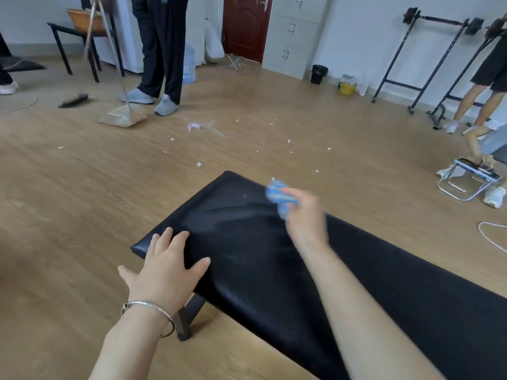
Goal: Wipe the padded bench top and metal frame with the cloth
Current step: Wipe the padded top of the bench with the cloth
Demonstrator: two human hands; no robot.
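Right hand (304, 215) grips cloth (281, 196), bunched above bench top (247, 270).

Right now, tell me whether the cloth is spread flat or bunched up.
Bunched up: the cloth is a crumpled wad gripped in the right hand, not laid flat on the bench.

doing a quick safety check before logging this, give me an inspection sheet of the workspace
surface: black padded bench top, faint smear streaks showing
job's things: blue cloth bunched near the top's far edge; one dark metal leg visible under the left corner
clutter: white paper scraps scattered on the wood floor
hands: left hand flat on the bench corner, fingers spread; right hand grips the cloth, blurred
cables: white cord on the floor at right
surroundings: person with broom and dustpan beyond; folding stool at right
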